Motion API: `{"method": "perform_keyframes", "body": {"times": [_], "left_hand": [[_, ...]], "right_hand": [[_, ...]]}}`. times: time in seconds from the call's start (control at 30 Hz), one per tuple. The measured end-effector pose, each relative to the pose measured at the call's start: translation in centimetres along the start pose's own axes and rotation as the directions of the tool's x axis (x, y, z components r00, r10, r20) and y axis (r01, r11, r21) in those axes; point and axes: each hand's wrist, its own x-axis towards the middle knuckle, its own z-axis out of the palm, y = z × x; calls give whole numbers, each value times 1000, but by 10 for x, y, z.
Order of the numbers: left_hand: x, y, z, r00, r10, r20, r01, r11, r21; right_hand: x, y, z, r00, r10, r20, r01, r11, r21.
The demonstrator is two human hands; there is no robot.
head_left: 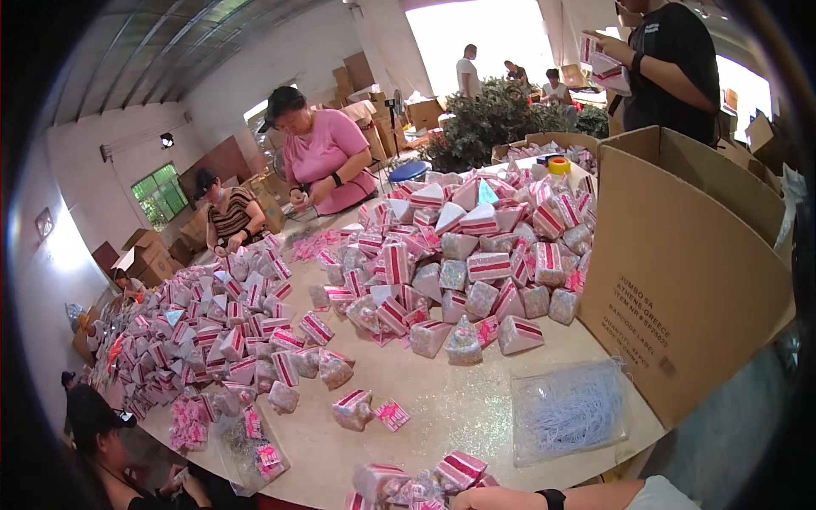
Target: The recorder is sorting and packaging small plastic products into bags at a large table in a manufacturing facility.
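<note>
My right forearm comes in from the lower right edge, with a black band at the wrist. My right hand [473,500] is cut off by the lower edge, beside a small group of wedge-shaped cake-slice pieces [460,469] in white and pink with glittery sides. Its fingers cannot be made out, nor whether they hold anything. My left hand is out of view. Ahead on the table lie one glittery cake-slice piece [353,410] and a pink printed tag [392,416]. To their right is a clear tray [520,455] full of thin white strings [568,408].
Large heaps of cake-slice pieces [489,268] cover the table's far and left parts. A tall open cardboard box [680,280] stands at right. A clear tray with pink tags [269,459] lies front left. A yellow tape roll [558,165] sits behind. Several co-workers surround the table.
</note>
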Motion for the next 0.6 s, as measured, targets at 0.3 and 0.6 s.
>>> {"method": "perform_keyframes", "body": {"times": [0.3,0.6], "left_hand": [[68,28,-22,824,464,-324,-555,553,-621],[66,59,-37,912,322,-255,-351,933,-78]], "right_hand": [[14,-25,-5,975,-223,20,224,964,-141],[23,-26,-21,989,60,-132,-85,978,-190]]}}
